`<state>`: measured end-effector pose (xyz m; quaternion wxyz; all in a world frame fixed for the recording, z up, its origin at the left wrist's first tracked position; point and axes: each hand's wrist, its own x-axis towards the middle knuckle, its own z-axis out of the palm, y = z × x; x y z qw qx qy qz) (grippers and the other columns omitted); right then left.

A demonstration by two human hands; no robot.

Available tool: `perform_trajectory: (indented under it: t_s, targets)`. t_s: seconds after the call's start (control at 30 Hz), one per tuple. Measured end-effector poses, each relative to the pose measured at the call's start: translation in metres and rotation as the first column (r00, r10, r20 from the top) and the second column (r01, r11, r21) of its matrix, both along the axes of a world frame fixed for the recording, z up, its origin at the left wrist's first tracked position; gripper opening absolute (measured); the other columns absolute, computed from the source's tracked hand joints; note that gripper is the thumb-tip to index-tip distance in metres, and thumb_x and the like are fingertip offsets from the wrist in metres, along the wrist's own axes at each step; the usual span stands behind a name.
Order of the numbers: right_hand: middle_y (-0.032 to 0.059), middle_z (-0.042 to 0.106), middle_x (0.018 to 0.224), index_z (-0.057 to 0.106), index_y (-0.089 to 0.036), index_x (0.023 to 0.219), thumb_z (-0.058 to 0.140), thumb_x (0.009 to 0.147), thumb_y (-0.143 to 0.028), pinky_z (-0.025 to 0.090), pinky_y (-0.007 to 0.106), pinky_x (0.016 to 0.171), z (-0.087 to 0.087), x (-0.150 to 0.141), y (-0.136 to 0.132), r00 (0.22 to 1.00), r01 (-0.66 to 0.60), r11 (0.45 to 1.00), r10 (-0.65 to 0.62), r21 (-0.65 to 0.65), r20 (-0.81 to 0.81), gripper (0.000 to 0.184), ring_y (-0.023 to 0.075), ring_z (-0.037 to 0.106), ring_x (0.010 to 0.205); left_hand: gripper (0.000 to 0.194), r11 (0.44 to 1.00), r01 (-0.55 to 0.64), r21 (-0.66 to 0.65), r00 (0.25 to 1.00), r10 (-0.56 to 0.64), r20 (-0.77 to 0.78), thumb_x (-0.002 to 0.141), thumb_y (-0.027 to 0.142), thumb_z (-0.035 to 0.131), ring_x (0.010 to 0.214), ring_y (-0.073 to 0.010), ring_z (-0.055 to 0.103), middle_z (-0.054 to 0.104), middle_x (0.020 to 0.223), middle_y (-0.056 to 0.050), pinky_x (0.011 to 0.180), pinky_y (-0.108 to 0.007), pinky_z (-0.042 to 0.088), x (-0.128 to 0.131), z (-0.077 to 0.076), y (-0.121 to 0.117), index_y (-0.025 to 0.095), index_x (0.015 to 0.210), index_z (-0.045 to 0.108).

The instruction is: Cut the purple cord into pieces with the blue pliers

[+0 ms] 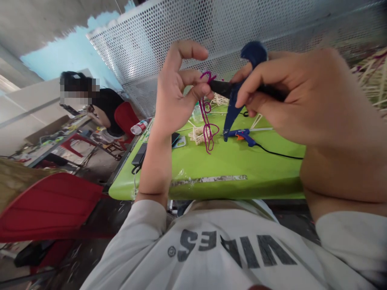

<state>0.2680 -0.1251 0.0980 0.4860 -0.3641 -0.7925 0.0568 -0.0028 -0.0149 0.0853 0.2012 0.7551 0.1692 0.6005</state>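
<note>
Left fingers [197,92] pinch the purple cord [206,132], its loops hanging below them; right fingers [252,82] grip a blue-and-black tool [232,108], tip meeting the cord, apparently for working it, the next move calling for steady tension.
</note>
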Motion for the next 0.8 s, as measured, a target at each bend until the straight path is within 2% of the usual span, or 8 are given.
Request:
perform_trajectory:
  t_s: [0.07,0.1,0.2,0.3,0.47,0.6,0.73,0.8]
  targets:
    - [0.0005,0.09,0.11,0.091,-0.038,0.099,0.083,0.107,-0.014,0.061,0.05,0.09,0.001,0.0,-0.001,0.999,0.01,1.0,-0.01,0.025,0.034,0.026,0.0304,0.083,0.101,0.057,1.0,-0.018,0.016,0.999,0.018,-0.04,0.116,0.087,0.09,0.094,-0.025,0.089,0.074,0.161,-0.009,0.088,-0.043,0.076,0.0,-0.001,0.006,0.037,0.142,0.079]
    - [0.0,0.09,0.111,0.09,-0.038,0.101,0.081,0.107,-0.012,0.058,0.048,0.088,0.001,0.0,-0.001,0.998,0.008,0.999,-0.01,0.037,0.06,0.028,0.0287,0.082,0.1,0.061,0.998,0.002,0.068,0.998,0.002,-0.06,0.115,0.09,0.089,0.093,-0.0244,0.089,0.074,0.158,-0.009,0.086,-0.042,0.077,0.0,-0.002,0.015,0.037,0.143,0.077]
    - [-0.001,0.089,0.11,0.088,-0.034,0.105,0.072,0.11,-0.005,0.049,0.044,0.082,0.004,0.002,-0.002,0.993,-0.036,0.998,0.03,0.053,0.115,0.034,0.0229,0.077,0.091,0.08,0.927,0.123,0.355,0.991,-0.094,-0.097,0.105,0.104,0.092,0.073,-0.0178,0.079,0.071,0.143,-0.009,0.062,-0.037,0.07,0.001,-0.006,0.052,0.037,0.142,0.069]
    - [-0.0007,0.087,0.105,0.087,-0.033,0.105,0.071,0.11,-0.001,0.044,0.043,0.08,0.006,0.003,0.0,0.991,-0.079,0.995,0.072,0.059,0.113,0.037,0.0205,0.072,0.085,0.082,0.898,0.087,0.432,0.988,-0.022,-0.153,0.109,0.112,0.078,0.069,-0.0163,0.076,0.07,0.145,-0.009,0.057,-0.037,0.067,0.002,-0.009,0.076,0.041,0.148,0.063]
    - [0.0003,0.085,0.1,0.089,-0.033,0.103,0.07,0.108,0.005,0.041,0.044,0.078,0.003,0.003,0.006,0.99,-0.087,0.996,0.083,0.032,0.115,0.043,0.0203,0.068,0.079,0.082,0.869,0.023,0.495,0.989,0.054,-0.14,0.109,0.115,0.068,0.065,-0.0167,0.074,0.072,0.141,-0.007,0.056,-0.038,0.062,0.005,-0.008,0.074,0.043,0.148,0.06]
    - [0.0007,0.084,0.099,0.09,-0.031,0.103,0.071,0.11,0.005,0.041,0.044,0.076,0.002,0.0,0.007,0.994,-0.068,0.998,0.069,-0.017,0.082,0.042,0.0193,0.064,0.072,0.084,0.775,0.01,0.632,0.989,0.086,-0.122,0.106,0.119,0.059,0.054,-0.0173,0.063,0.075,0.128,-0.005,0.053,-0.041,0.051,0.007,-0.005,0.082,0.047,0.151,0.06]
    - [0.0012,0.087,0.102,0.088,-0.03,0.096,0.071,0.108,0.011,0.043,0.041,0.082,0.005,-0.005,0.008,0.997,-0.02,0.998,0.024,-0.051,0.077,0.045,0.0201,0.07,0.085,0.087,0.7,-0.048,0.713,0.988,0.139,-0.069,0.109,0.118,0.05,0.056,-0.0207,0.064,0.078,0.12,-0.005,0.057,-0.042,0.054,0.007,-0.004,0.082,0.045,0.154,0.064]
    - [0.0004,0.086,0.099,0.088,-0.029,0.094,0.071,0.107,0.014,0.042,0.04,0.081,0.007,-0.007,0.009,0.997,-0.005,0.998,0.009,-0.061,0.072,0.048,0.0194,0.067,0.084,0.084,0.672,-0.04,0.74,0.985,0.15,-0.083,0.111,0.114,0.054,0.06,-0.0219,0.068,0.079,0.12,-0.006,0.059,-0.041,0.056,0.005,-0.004,0.074,0.043,0.154,0.066]
